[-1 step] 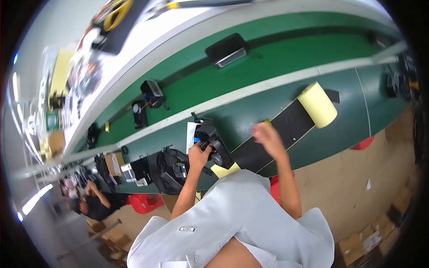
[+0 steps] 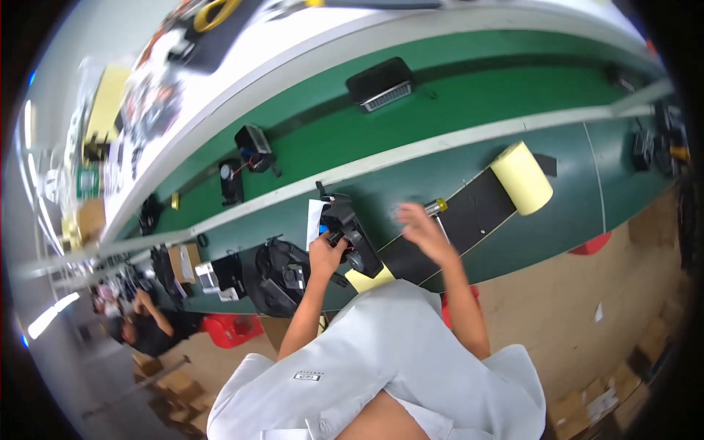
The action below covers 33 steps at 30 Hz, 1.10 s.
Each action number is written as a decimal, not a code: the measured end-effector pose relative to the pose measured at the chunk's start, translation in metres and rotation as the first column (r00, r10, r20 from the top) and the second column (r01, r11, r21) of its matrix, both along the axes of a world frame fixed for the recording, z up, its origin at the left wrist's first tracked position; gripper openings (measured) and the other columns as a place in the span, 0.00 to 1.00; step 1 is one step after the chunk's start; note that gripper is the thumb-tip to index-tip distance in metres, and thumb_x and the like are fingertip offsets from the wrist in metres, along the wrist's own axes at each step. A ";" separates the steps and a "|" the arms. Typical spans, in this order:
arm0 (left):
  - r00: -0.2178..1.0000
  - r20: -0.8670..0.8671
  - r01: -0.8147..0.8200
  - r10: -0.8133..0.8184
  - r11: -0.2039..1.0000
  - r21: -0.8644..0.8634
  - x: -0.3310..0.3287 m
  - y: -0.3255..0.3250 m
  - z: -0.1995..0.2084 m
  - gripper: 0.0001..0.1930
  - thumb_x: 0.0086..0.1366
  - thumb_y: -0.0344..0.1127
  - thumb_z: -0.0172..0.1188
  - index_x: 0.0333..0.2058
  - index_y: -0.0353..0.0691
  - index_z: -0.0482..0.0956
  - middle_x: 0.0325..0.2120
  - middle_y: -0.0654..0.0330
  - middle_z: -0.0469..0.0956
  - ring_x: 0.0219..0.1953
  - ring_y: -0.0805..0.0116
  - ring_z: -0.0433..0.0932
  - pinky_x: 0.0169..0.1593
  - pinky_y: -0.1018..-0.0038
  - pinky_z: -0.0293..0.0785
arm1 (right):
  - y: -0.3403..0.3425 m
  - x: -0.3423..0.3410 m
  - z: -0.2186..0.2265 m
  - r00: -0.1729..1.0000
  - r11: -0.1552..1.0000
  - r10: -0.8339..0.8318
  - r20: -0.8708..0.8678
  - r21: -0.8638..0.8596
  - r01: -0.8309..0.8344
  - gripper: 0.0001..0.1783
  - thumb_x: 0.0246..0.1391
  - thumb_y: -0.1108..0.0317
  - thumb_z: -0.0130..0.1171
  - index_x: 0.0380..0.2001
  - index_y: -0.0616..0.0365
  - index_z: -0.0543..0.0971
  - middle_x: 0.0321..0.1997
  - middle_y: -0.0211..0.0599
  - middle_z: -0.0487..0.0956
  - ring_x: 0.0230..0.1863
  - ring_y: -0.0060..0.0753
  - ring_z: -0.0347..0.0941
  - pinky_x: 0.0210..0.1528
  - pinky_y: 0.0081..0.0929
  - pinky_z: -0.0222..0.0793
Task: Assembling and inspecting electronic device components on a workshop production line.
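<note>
My left hand (image 2: 327, 257) grips the near left side of a black plastic device (image 2: 353, 235) on the green table. A round grey-black part shows at its near end, and a bit of blue by my fingers. A white paper (image 2: 314, 220) sticks out along the device's left side. To the right, my right hand (image 2: 424, 231) hovers over the table, smeared by motion, its fingers apart with nothing seen in them. Just beyond it is a yellow-handled tool (image 2: 438, 207), perhaps a screwdriver, by the black mat (image 2: 473, 205).
A yellow roll (image 2: 523, 178) lies on the mat's far end; a yellow sheet (image 2: 369, 279) is by my waist. Left of the device sits a black bag (image 2: 275, 275). A raised green shelf (image 2: 462, 95) holds a black box (image 2: 380, 82) and wired parts (image 2: 253, 150). Another person (image 2: 150, 323) sits far left.
My right hand has moved left, off the yellow-handled tool, which now shows more fully. The left hand keeps its hold on the black device. The whole view has shifted slightly.
</note>
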<state>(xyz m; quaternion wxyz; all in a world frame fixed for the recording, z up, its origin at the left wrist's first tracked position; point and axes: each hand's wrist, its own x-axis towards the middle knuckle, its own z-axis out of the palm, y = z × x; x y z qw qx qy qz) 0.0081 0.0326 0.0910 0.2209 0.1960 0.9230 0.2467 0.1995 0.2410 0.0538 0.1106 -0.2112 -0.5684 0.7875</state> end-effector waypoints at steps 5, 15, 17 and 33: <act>0.994 -0.037 -0.101 0.101 0.995 0.007 0.007 -0.017 -0.034 0.19 0.55 0.45 0.65 0.33 0.31 0.82 0.27 0.43 0.82 0.33 0.43 0.82 0.40 0.56 0.76 | -0.089 -0.063 -0.023 0.938 0.732 0.325 -0.120 -0.597 -0.330 0.51 0.59 0.45 0.59 0.74 0.53 0.44 0.73 0.42 0.56 0.72 0.34 0.53 0.70 0.33 0.52; 0.970 -0.148 -0.118 0.193 0.906 0.406 0.013 -0.041 -0.053 0.13 0.61 0.37 0.60 0.39 0.34 0.80 0.34 0.47 0.82 0.38 0.56 0.82 0.42 0.63 0.77 | -0.069 -0.041 -0.027 0.985 0.685 0.046 0.166 -0.723 0.090 0.27 0.65 0.48 0.51 0.58 0.55 0.73 0.55 0.38 0.80 0.53 0.37 0.77 0.58 0.40 0.73; 0.919 -0.285 -0.153 0.273 0.912 0.381 0.004 -0.046 -0.060 0.14 0.61 0.36 0.59 0.43 0.34 0.77 0.37 0.46 0.80 0.37 0.54 0.82 0.40 0.63 0.77 | -0.066 -0.040 -0.021 0.980 0.692 -0.041 0.195 -0.702 0.169 0.27 0.66 0.49 0.49 0.59 0.57 0.72 0.55 0.39 0.79 0.54 0.39 0.77 0.58 0.40 0.73; 0.814 -0.533 0.417 -0.229 0.870 0.264 -0.019 -0.002 -0.053 0.24 0.47 0.20 0.57 0.46 0.44 0.83 0.55 0.52 0.73 0.64 0.49 0.63 0.64 0.53 0.60 | -0.082 -0.066 0.018 0.947 0.807 -0.038 0.319 -0.548 0.218 0.29 0.66 0.46 0.51 0.61 0.53 0.71 0.58 0.36 0.77 0.55 0.35 0.75 0.59 0.39 0.71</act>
